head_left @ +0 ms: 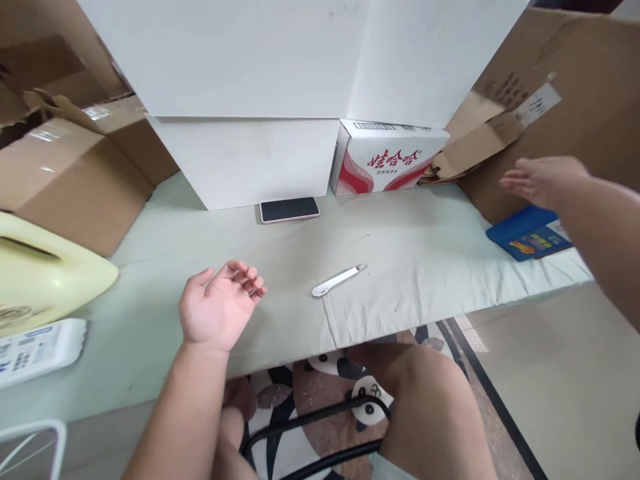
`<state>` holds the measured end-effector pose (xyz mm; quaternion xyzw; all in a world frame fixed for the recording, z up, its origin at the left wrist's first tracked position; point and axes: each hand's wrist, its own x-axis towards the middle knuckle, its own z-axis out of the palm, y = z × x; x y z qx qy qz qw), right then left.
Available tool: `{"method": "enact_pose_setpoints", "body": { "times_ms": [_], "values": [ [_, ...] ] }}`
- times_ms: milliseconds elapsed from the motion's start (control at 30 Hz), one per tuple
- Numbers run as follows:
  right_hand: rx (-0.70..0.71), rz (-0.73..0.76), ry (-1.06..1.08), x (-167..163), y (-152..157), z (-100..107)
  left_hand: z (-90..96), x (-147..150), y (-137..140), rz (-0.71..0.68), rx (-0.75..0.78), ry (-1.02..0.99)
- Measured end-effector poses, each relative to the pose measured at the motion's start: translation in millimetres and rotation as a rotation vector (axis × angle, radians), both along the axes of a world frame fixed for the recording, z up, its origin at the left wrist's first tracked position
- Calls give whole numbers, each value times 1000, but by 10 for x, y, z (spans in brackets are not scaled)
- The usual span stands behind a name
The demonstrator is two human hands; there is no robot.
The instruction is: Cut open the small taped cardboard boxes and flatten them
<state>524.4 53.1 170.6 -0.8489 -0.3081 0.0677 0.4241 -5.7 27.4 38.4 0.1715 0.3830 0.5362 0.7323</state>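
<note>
My left hand (219, 308) is above the front of the table, palm up with its fingers loosely curled and apart, and nothing lies in it. To its right a white utility knife (340, 280) rests on the pale green tablecloth (280, 267). My right hand (547, 179) is stretched out to the far right, fingers extended and slightly bent, with no object visible in it. Below that hand sits a blue packet (535, 235) near the table edge; the forearm covers part of it. A phone (289, 210) with a dark screen lies farther back.
White panels (250, 160) stand at the back, beside a red-and-white carton (390, 160). Open cardboard boxes (70, 180) are at left, with a large brown box (590, 113) at right. A pale yellow object (50, 280) and a white package (40, 350) occupy the left side.
</note>
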Motion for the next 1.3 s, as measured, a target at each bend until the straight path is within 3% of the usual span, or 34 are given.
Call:
{"method": "enact_pose_setpoints", "body": {
  "times_ms": [200,367,533,633,767,867,967,1133,1300],
  "values": [
    [-293,110,240,-507,-504,-329,65,-191,-146,23,48,-56],
    [-439,321,159,-1059,-527,-143,130,-373,-295,67,104,-134],
    [-482,709,-80,-2089,-152,-16,194,-522,-336,152,152,-151],
    [-444,1017,-267,-2919,110,-138,212,-579,-324,203,148,-136],
    [-331,1297,-418,-4110,419,-398,190,-636,-305,209,159,-77],
    [-229,1484,-540,-4922,656,-511,159,-672,-297,231,170,-40],
    [-93,1510,-716,-5586,938,-488,138,-686,-292,230,185,-21],
    [-40,1537,-842,-6356,1472,-323,100,-688,-251,146,197,15],
    [-73,1704,-985,-6524,1839,-298,69,-719,-218,157,195,40]
  ]
}}
